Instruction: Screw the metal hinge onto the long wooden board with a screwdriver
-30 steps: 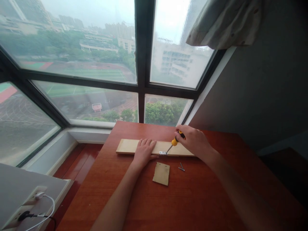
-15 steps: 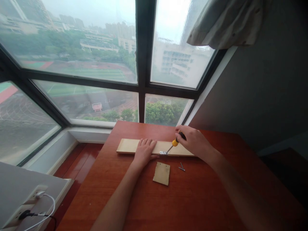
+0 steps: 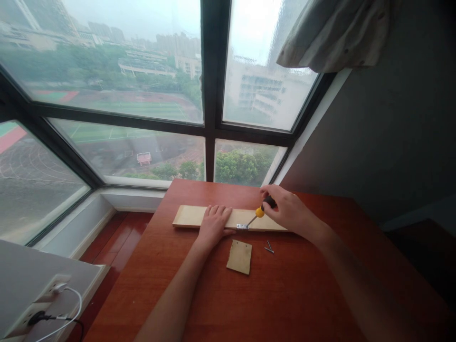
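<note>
A long pale wooden board [image 3: 188, 216] lies across the table. My left hand [image 3: 213, 223] presses it down, fingers over the top face and thumb along the front edge. A small metal hinge [image 3: 241, 226] sits at the board's front edge, just right of that thumb. My right hand [image 3: 287, 206] is closed round the black and yellow handle of a screwdriver [image 3: 260, 212]. The screwdriver leans, with its tip at the hinge's right part; whether a screw is under it is too small to tell. My right forearm hides the board's right end.
Nearer me on the reddish wooden table [image 3: 285, 299] lies a small, thin wooden piece [image 3: 239, 257] with two holes. Two screws [image 3: 269, 247] rest to its right. Windows [image 3: 142, 109] rise behind the table. Plugged cables [image 3: 60, 304] hang from wall sockets at lower left.
My right hand and the screwdriver handle have shifted very slightly, with the fingers turning a little on the handle. My left hand, the board and the loose pieces stay where they were.
</note>
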### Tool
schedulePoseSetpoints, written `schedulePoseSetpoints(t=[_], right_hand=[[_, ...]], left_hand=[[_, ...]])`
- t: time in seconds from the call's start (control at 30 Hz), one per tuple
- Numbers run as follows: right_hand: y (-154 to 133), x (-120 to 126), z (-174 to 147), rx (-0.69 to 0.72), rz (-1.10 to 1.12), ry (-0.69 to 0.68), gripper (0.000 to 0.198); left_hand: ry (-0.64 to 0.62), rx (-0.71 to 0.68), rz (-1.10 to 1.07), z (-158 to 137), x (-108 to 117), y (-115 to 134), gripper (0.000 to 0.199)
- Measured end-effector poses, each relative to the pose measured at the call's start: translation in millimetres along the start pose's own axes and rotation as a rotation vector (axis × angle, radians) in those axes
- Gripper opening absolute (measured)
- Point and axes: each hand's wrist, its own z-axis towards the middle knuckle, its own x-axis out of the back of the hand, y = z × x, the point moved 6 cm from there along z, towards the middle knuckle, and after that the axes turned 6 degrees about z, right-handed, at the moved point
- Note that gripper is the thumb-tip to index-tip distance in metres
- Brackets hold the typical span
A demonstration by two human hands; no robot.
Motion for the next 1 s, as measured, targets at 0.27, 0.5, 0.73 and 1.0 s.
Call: schedulePoseSetpoints(t=[0.27, 0.5, 0.73, 1.0], right_hand=[[2.2, 5.3, -1.3, -0.188, -0.231, 0.01, 0.029], [-1.4, 2.7, -1.3, -0.057, -0.019, -0.075, 0.031], [0.9, 7.9, -1.8, -0.21, -0.317, 0.004, 0.027], [0.6, 4.6, -4.5, -0.053, -0.006, -0.082, 0.035]], left_hand=[[-0.006, -0.001, 0.009, 0.1, 1.1, 0.2, 0.076], [0.008, 0.002, 0.003, 0.2, 0.1, -0.1, 0.076], [0.006, -0.001, -0.003, 0.1, -0.2, -0.2, 0.077], [0.008, 0.002, -0.007, 0.0, -0.2, 0.0, 0.077]])
